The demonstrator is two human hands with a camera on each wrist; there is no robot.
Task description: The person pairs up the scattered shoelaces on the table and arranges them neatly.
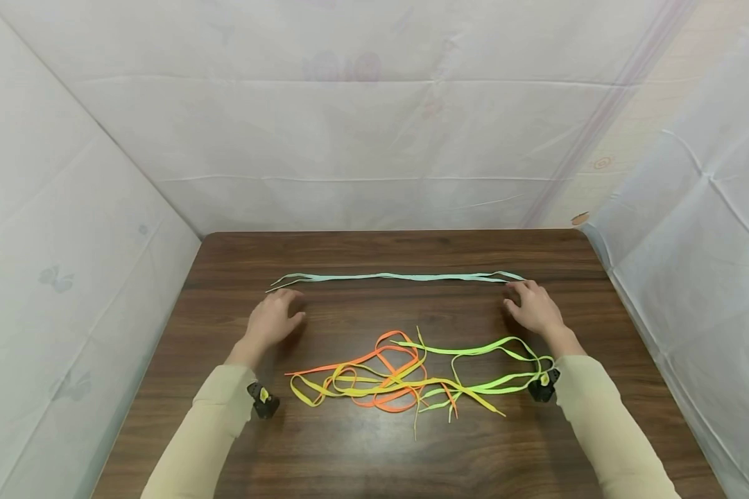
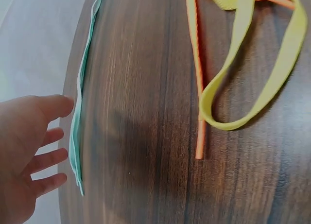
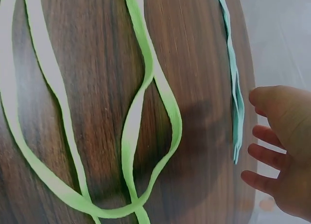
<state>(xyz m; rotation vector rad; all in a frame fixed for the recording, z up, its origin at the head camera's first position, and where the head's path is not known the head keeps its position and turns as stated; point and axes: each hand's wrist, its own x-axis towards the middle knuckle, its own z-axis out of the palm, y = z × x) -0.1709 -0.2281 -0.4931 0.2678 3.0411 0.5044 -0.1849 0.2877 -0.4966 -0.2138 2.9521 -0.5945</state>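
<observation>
A pale mint shoelace, doubled up, stretches nearly straight across the far part of the table. Just in front of its left end is my left hand, fingers relaxed and spread, nothing in them. My right hand hovers by the opposite end, loosely bent and holding nothing; in the head view its fingertips overlap the lace. Both wrist views show the mint lace close to the fingers but not gripped. Nearer the body, an orange shoelace and a yellow shoelace lie tangled, crossing a neon green shoelace.
The dark wood table has rounded far corners. White sheeting rises behind it and along both sides. Black wrist cameras sit at both cuffs, the right one close over the green lace's loops.
</observation>
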